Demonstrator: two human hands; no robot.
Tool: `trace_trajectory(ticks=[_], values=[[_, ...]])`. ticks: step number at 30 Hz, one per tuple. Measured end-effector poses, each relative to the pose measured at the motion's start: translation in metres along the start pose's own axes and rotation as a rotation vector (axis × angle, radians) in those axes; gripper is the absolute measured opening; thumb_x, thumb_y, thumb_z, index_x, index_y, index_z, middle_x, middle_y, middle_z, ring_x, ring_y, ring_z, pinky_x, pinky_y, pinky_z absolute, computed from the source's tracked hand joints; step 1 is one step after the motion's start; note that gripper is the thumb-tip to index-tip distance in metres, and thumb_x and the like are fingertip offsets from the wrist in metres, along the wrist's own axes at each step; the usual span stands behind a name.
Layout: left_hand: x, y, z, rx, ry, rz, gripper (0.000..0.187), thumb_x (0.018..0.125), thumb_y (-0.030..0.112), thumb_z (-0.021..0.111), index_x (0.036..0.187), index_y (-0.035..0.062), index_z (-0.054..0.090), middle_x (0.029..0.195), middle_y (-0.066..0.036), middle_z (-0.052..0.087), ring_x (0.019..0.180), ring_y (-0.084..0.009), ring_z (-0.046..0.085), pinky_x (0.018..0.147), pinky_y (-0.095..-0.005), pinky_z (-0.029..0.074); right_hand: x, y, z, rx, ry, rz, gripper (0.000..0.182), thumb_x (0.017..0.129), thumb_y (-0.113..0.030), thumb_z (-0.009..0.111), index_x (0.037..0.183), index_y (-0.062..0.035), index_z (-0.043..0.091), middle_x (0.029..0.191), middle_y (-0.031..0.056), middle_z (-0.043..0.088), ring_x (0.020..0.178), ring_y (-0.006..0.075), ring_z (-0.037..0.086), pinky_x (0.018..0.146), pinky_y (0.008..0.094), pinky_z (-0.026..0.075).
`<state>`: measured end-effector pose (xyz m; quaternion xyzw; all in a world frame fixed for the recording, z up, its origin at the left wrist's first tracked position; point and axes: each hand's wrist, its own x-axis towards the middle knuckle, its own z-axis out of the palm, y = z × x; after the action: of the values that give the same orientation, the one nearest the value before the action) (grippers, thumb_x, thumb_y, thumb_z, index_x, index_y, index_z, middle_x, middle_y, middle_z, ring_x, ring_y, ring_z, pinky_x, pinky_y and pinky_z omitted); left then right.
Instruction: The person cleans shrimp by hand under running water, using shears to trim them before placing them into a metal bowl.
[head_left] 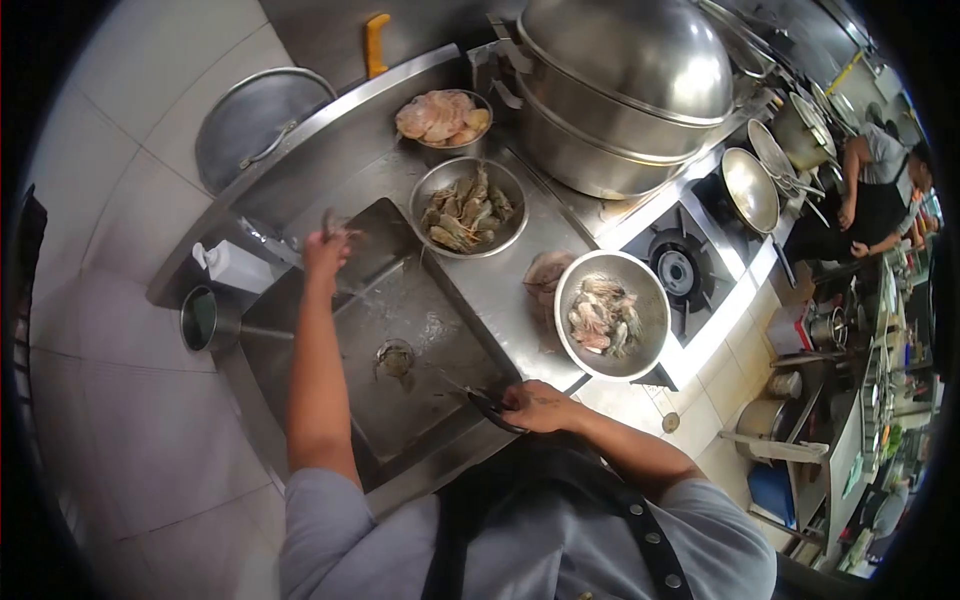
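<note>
My left hand (325, 258) is raised over the far left part of the steel sink (440, 325), close to the faucet (268, 240). Its fingers are closed on a shrimp (340, 233), which is blurred. At the sink's near right edge, my right hand (540, 408) grips black-handled scissors (492, 408), their thin blades pointing into the basin. A steel bowl of grey, whole shrimp (468, 212) stands on the counter beyond the sink. To its right, a perforated colander (655, 345) holds more shrimp (605, 318). Water wets the basin around the drain (394, 358).
Behind the shrimp stands a bowl of pale sliced food (440, 118). A large domed steamer pot (620, 90) sits near the gas burner (677, 262). A white bottle (235, 268) and a metal cup (205, 318) flank the sink's left side. Another person (880, 190) stands at far right.
</note>
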<state>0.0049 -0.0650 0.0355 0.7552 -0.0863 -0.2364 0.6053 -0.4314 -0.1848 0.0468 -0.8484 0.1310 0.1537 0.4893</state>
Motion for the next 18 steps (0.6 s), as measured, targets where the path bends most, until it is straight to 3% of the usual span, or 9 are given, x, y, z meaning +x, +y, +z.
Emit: trace_trajectory(ticks=[1,4,6,8,10,11,13,17,18], values=[[0.010,-0.023,-0.024,-0.163,0.070,-0.112,0.018,0.085,0.020,0.065,0.098,0.0091,0.060,0.082,-0.002,0.061,0.065,-0.0097,0.056,0.054,-0.0252,0.044,0.003,0.001,0.001,-0.001,-0.007,-0.006,0.038,0.081,-0.033,0.059,0.087,0.0035,0.063,0.072,0.0200,0.063,0.071,0.0328,0.063,0.065,0.0421,0.048],[0.023,-0.072,-0.075,-0.148,0.105,-0.257,0.015,0.087,0.019,0.063,0.098,0.0100,0.060,0.079,-0.002,0.061,0.060,-0.0109,0.054,0.050,-0.0259,0.042,0.013,-0.004,0.010,0.400,-0.114,0.061,0.040,0.082,-0.038,0.065,0.081,0.0017,0.063,0.067,0.0113,0.062,0.060,0.0207,0.063,0.057,0.0358,0.048],[0.018,-0.078,-0.080,-0.288,0.046,-0.195,0.015,0.086,0.020,0.064,0.098,0.0103,0.060,0.079,-0.002,0.061,0.061,-0.0105,0.055,0.049,-0.0267,0.043,0.021,-0.020,0.012,0.574,-0.202,0.231,0.047,0.082,-0.048,0.068,0.076,-0.0022,0.061,0.064,0.0042,0.060,0.053,0.0109,0.060,0.049,0.0282,0.046],[0.007,-0.075,-0.075,-0.425,-0.009,-0.133,0.014,0.086,0.020,0.064,0.097,0.0107,0.061,0.078,-0.002,0.062,0.062,-0.0102,0.055,0.049,-0.0275,0.043,0.031,-0.030,0.015,0.594,-0.195,0.259,0.053,0.081,-0.056,0.065,0.076,-0.0035,0.060,0.063,0.0039,0.060,0.052,0.0112,0.060,0.048,0.0266,0.045],[0.010,-0.068,-0.070,0.103,0.047,-0.118,0.021,0.083,0.019,0.068,0.099,0.0076,0.061,0.082,-0.004,0.064,0.067,-0.0119,0.058,0.058,-0.0302,0.047,0.043,-0.036,0.016,0.605,-0.198,0.278,0.058,0.080,-0.063,0.062,0.076,-0.0047,0.059,0.063,0.0037,0.060,0.051,0.0114,0.060,0.047,0.0251,0.045],[0.009,-0.070,-0.070,0.101,0.070,-0.121,0.021,0.083,0.019,0.068,0.099,0.0076,0.061,0.082,-0.004,0.064,0.067,-0.0119,0.058,0.058,-0.0302,0.047,0.050,-0.037,0.017,0.616,-0.233,0.245,0.060,0.081,-0.064,0.059,0.079,-0.0044,0.058,0.063,0.0043,0.060,0.052,0.0117,0.061,0.046,0.0236,0.044],[0.009,-0.079,-0.070,0.628,0.087,0.421,0.027,0.077,0.019,0.073,0.096,0.0028,0.062,0.083,-0.005,0.065,0.072,-0.0155,0.061,0.063,-0.0296,0.049,0.066,-0.042,0.016,0.694,-0.335,0.200,0.064,0.083,-0.069,0.052,0.086,-0.0051,0.057,0.069,0.0042,0.063,0.058,0.0120,0.063,0.045,0.0214,0.041],[-0.061,-0.033,-0.059,0.504,0.033,0.352,0.031,0.075,0.014,0.075,0.098,-0.0014,0.060,0.087,-0.008,0.067,0.075,-0.0158,0.062,0.070,-0.0291,0.048,0.109,-0.057,0.015,0.589,-0.432,0.166,0.078,0.078,-0.082,0.036,0.092,-0.0091,0.057,0.078,0.0031,0.065,0.075,0.0131,0.064,0.055,0.0277,0.045],[-0.073,-0.030,-0.058,0.512,0.001,0.351,0.029,0.076,0.012,0.075,0.098,-0.0016,0.061,0.087,-0.007,0.066,0.077,-0.0141,0.060,0.072,-0.0288,0.048,0.118,-0.062,0.013,0.555,-0.419,0.168,0.078,0.076,-0.083,0.039,0.092,-0.0084,0.057,0.078,0.0039,0.065,0.074,0.0142,0.064,0.055,0.0286,0.045]])
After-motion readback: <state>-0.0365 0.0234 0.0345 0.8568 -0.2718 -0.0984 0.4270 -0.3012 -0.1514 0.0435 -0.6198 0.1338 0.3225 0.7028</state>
